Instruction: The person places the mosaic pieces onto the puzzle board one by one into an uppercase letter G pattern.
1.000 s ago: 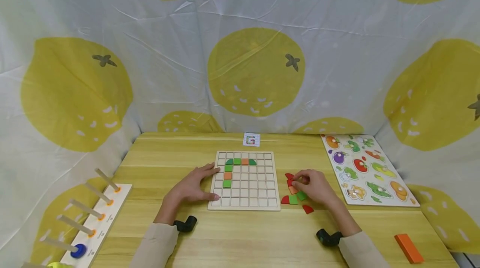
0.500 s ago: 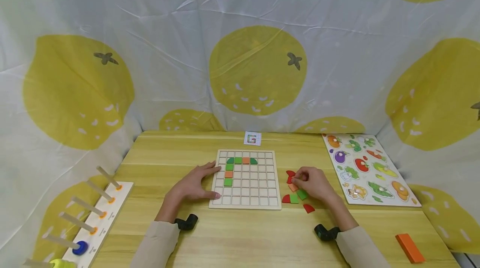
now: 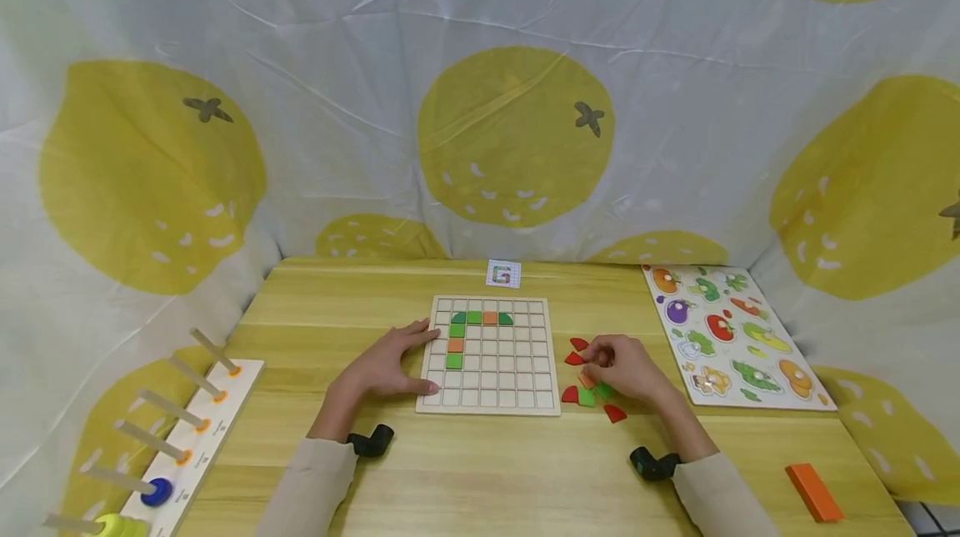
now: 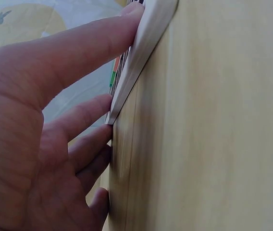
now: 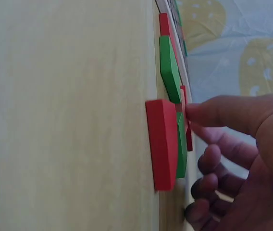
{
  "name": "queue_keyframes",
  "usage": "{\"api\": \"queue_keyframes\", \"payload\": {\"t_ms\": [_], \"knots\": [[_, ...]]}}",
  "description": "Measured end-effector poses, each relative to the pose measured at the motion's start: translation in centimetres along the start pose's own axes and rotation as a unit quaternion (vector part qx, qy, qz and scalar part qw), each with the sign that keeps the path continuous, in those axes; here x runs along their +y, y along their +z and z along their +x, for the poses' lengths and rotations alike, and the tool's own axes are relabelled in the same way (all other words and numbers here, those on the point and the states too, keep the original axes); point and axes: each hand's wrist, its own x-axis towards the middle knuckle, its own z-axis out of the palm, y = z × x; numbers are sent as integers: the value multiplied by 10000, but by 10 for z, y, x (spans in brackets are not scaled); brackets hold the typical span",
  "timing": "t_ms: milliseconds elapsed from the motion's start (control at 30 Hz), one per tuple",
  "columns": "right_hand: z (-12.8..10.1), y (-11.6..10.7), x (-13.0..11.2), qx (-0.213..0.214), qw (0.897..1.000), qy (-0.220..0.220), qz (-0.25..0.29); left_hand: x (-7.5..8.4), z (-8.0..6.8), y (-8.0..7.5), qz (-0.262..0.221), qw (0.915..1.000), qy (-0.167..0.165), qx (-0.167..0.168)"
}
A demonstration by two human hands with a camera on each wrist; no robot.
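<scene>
The left hand (image 3: pixel 382 370) lies flat on the light wooden tabletop (image 3: pixel 487 479) with its fingers straight, thumb and forefinger pressed against the near left edge of the square wooden grid board (image 3: pixel 489 353). In the left wrist view the fingertips (image 4: pixel 127 17) touch the pale rim of that board (image 4: pixel 146 38).

On the board, just beyond the left hand's fingers, green and orange tiles (image 3: pixel 465 328) fill a hooked line of cells.

The right hand (image 3: pixel 626 366) rests on the other side of the board, its fingers curled down into a small heap of loose red, green and orange wooden pieces (image 3: pixel 588 391). In the right wrist view the forefinger (image 5: pixel 223 115) presses on a thin red piece (image 5: pixel 188 130) lying over green ones; whether it pinches the piece or only touches it cannot be told. A red quarter-round piece (image 3: pixel 615 413) lies just nearer than that hand.

Beyond the right hand, further right, lies a vegetable peg puzzle board (image 3: pixel 731 337). Far past the board stands a small pattern card (image 3: pixel 503 274).
</scene>
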Motion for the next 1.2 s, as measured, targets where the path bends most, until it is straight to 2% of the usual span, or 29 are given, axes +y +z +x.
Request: {"api": "queue_keyframes", "payload": {"t_ms": [300,800,1200], "knots": [[8,4,-2,-337,9979,-544,-31,0,-1,0,-11,10000,20,-16],[7,3,-4,-347,9990,-288,-15,1,0,0,13,9999,122,-23],[8,7,-11,8,9997,-225,124,-1,1,1,126,9998,122,51]]}}
